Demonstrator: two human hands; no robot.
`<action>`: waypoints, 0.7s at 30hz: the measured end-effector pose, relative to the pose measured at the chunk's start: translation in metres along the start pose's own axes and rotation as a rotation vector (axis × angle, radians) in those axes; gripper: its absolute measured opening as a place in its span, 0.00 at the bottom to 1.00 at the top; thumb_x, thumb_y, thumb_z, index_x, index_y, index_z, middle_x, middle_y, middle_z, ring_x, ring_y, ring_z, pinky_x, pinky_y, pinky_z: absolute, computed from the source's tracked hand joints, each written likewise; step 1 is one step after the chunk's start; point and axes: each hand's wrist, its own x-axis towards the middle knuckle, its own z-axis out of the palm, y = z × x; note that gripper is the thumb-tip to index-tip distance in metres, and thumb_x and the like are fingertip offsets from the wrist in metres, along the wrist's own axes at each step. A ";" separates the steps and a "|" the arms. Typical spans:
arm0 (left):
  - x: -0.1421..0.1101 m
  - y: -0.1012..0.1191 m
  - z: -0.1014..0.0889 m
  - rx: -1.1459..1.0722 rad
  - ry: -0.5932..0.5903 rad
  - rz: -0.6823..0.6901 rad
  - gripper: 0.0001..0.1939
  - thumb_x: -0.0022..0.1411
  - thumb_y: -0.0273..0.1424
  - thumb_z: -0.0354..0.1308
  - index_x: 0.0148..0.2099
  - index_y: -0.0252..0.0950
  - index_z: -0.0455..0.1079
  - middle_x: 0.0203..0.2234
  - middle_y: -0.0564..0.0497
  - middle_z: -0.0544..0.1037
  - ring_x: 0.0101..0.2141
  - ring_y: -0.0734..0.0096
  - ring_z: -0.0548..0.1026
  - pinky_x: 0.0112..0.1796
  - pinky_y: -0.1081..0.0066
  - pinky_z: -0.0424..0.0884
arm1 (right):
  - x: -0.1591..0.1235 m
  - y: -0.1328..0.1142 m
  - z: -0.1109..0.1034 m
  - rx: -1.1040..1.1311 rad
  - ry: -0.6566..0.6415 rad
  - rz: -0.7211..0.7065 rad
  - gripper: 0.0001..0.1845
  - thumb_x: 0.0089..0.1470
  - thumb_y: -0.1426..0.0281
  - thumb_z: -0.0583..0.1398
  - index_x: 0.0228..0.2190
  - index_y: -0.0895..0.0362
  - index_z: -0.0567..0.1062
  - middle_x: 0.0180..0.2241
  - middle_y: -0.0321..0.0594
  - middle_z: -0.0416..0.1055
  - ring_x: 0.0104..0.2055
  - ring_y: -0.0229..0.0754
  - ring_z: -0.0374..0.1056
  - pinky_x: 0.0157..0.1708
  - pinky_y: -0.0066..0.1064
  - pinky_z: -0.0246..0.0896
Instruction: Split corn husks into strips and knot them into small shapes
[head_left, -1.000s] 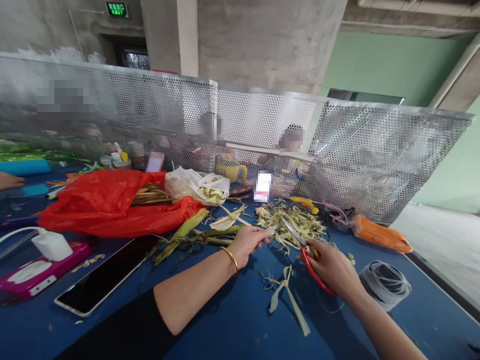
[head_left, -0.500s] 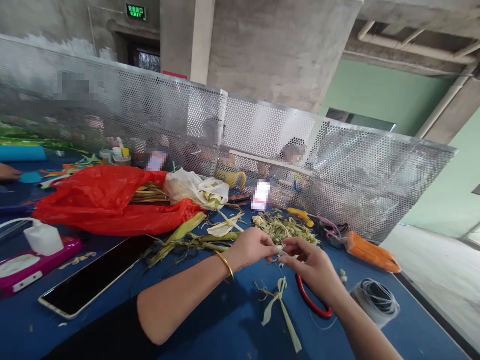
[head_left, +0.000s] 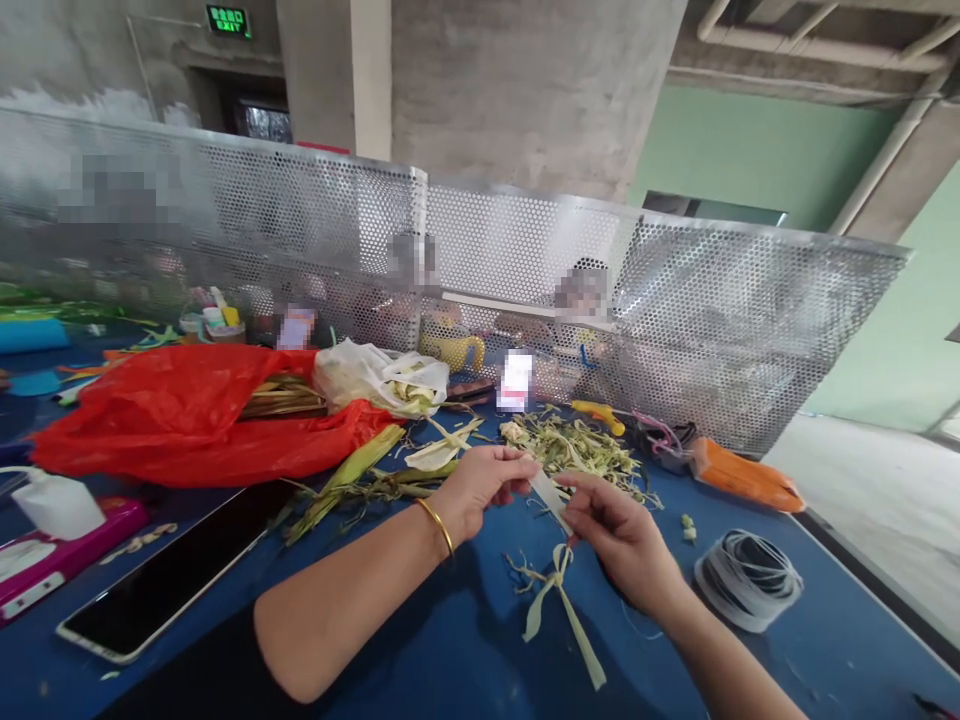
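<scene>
A pale, flat husk strip (head_left: 550, 493) is stretched between my hands above the blue table. My left hand (head_left: 487, 487), with a gold bangle at the wrist, is closed and pinches the strip's upper end. Lower down, the fingers of my right hand (head_left: 619, 535) are closed on the same strip. Below them lies a knotted husk piece (head_left: 559, 580) with two pale tails and thin rootlike ends. Just beyond my hands is a heap of shredded dry husk (head_left: 581, 450). Longer green-yellow husks (head_left: 345, 480) lie to the left of my left hand.
At left are a red plastic bag (head_left: 172, 410), a white bag (head_left: 382, 375), a phone (head_left: 172, 575) and a magenta power strip (head_left: 112, 530). To the right stand a thread coil (head_left: 750, 580) and an orange packet (head_left: 746, 475). A perforated metal screen (head_left: 517, 240) runs behind.
The strip has come into clearer view between my hands, now drawn out. The red looped handle under my right hand is gone from there. The camera view has shifted slightly.
</scene>
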 end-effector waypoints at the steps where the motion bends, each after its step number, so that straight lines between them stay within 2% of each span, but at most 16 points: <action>1: 0.000 -0.001 0.001 -0.063 0.011 -0.043 0.11 0.42 0.31 0.67 0.28 0.33 0.71 0.18 0.55 0.73 0.21 0.78 0.70 0.23 0.78 0.60 | -0.001 -0.002 0.002 -0.028 -0.009 -0.038 0.13 0.56 0.66 0.57 0.44 0.54 0.73 0.25 0.32 0.66 0.26 0.35 0.67 0.29 0.27 0.64; 4: 0.000 -0.004 0.004 -0.165 0.046 -0.102 0.12 0.42 0.30 0.68 0.29 0.33 0.70 0.18 0.54 0.74 0.21 0.77 0.71 0.23 0.77 0.62 | -0.003 -0.007 0.008 -0.124 -0.038 -0.110 0.10 0.58 0.67 0.56 0.36 0.55 0.77 0.28 0.36 0.70 0.26 0.35 0.69 0.29 0.27 0.64; 6: -0.002 -0.005 0.006 -0.206 0.067 -0.110 0.11 0.45 0.33 0.67 0.29 0.33 0.70 0.19 0.54 0.74 0.21 0.77 0.71 0.22 0.77 0.62 | -0.005 -0.007 0.012 -0.152 -0.029 -0.124 0.10 0.58 0.68 0.56 0.34 0.55 0.77 0.28 0.38 0.72 0.27 0.36 0.70 0.30 0.27 0.65; 10: -0.010 -0.006 0.013 -0.242 0.019 -0.108 0.13 0.48 0.38 0.65 0.28 0.33 0.69 0.20 0.54 0.74 0.22 0.77 0.71 0.23 0.77 0.64 | -0.007 -0.003 0.021 -0.120 0.078 -0.076 0.10 0.56 0.68 0.57 0.36 0.55 0.77 0.30 0.39 0.74 0.27 0.38 0.72 0.29 0.27 0.67; 13: -0.014 -0.007 0.017 -0.202 -0.014 -0.112 0.13 0.44 0.34 0.68 0.30 0.32 0.70 0.21 0.54 0.75 0.22 0.77 0.71 0.24 0.77 0.64 | -0.007 0.001 0.025 -0.088 0.140 -0.043 0.10 0.56 0.67 0.57 0.36 0.55 0.77 0.31 0.40 0.75 0.28 0.39 0.72 0.30 0.29 0.69; 17: -0.015 -0.007 0.018 -0.135 0.029 -0.050 0.11 0.44 0.31 0.67 0.29 0.32 0.70 0.20 0.54 0.74 0.21 0.79 0.70 0.23 0.77 0.63 | -0.006 0.002 0.021 -0.109 0.094 -0.089 0.12 0.58 0.68 0.55 0.39 0.54 0.76 0.36 0.42 0.76 0.34 0.41 0.73 0.34 0.31 0.71; 21: -0.013 -0.005 0.015 -0.097 0.039 -0.009 0.08 0.48 0.30 0.65 0.28 0.32 0.69 0.19 0.54 0.72 0.20 0.79 0.70 0.23 0.77 0.63 | -0.006 -0.004 0.014 -0.319 0.066 -0.207 0.14 0.59 0.72 0.53 0.43 0.52 0.75 0.39 0.40 0.75 0.39 0.41 0.72 0.39 0.30 0.68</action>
